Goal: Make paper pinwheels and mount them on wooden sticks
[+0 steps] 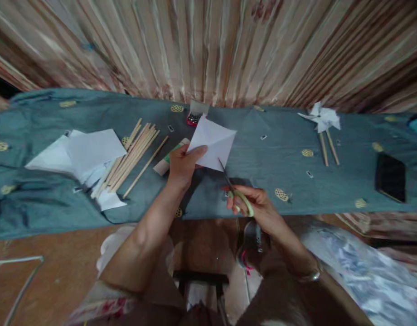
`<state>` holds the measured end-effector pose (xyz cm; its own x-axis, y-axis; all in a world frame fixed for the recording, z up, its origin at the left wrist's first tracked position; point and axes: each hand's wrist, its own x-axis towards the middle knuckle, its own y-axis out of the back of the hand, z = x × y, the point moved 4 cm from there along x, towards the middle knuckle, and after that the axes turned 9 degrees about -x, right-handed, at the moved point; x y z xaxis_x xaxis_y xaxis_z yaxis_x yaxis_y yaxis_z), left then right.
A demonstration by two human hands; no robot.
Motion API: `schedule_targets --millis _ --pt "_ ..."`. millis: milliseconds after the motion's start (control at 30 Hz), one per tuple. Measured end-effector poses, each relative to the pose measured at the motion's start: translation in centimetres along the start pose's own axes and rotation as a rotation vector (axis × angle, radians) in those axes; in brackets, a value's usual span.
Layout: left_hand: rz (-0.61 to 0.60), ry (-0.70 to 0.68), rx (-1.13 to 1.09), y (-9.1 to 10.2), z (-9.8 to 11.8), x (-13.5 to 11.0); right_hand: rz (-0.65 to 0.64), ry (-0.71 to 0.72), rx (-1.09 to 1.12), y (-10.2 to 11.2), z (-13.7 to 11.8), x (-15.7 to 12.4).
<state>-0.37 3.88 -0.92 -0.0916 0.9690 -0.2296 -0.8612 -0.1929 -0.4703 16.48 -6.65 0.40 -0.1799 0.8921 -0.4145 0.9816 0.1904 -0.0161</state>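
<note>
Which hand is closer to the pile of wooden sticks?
Left. The left hand, holding paper, is just right of the sticks; the right hand, gripping scissors, is farther right.

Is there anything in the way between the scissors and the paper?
Nothing visible is in the way. The left hand holds the white paper up over the blue cloth, and the scissors in the right hand reach its lower edge with their blade tips.

Single head-worn view, steep forward-down, close above left hand [183, 164] and right hand [258, 207]; table [334, 192] edges smeared, perhaps wide lens.
</note>
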Motion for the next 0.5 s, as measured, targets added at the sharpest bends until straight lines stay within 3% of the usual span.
schedule_targets --millis 500 --pt "0.008 0.011 -0.005 0.14 -0.04 0.02 0.007 0.012 -0.005 0.16 0.48 0.05"
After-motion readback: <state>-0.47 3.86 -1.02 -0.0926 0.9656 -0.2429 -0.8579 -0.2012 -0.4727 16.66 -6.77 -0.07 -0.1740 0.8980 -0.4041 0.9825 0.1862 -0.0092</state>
